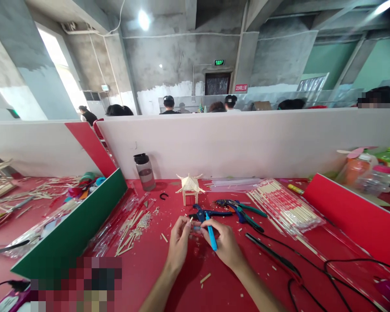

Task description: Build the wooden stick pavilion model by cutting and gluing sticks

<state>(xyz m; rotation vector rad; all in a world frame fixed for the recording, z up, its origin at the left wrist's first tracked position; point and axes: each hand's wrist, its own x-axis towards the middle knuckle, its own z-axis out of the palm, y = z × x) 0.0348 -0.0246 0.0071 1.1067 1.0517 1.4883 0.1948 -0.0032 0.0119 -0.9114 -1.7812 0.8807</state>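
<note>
My left hand (179, 234) pinches a short pale wooden stick (191, 220) between thumb and fingers. A bright blue pen-shaped tool (211, 234) is in my right hand (225, 242), slanting down toward me; I cannot tell its exact kind. The fingertips of both hands nearly meet, and what lies between them is too small to make out. Just beyond, pliers with dark blue handles (214, 212) lie on the red table (169, 277). Behind them stands a small pavilion model (190, 186) of pale sticks, with a pointed roof and upturned corners.
More pliers (243, 212) lie to the right, near packs of wooden sticks (279, 208). A black corded tool (269, 249) trails cable. Stick scraps (139, 227) litter the left, by a green divider (84, 225). A water bottle (145, 173) stands before the white partition (230, 143).
</note>
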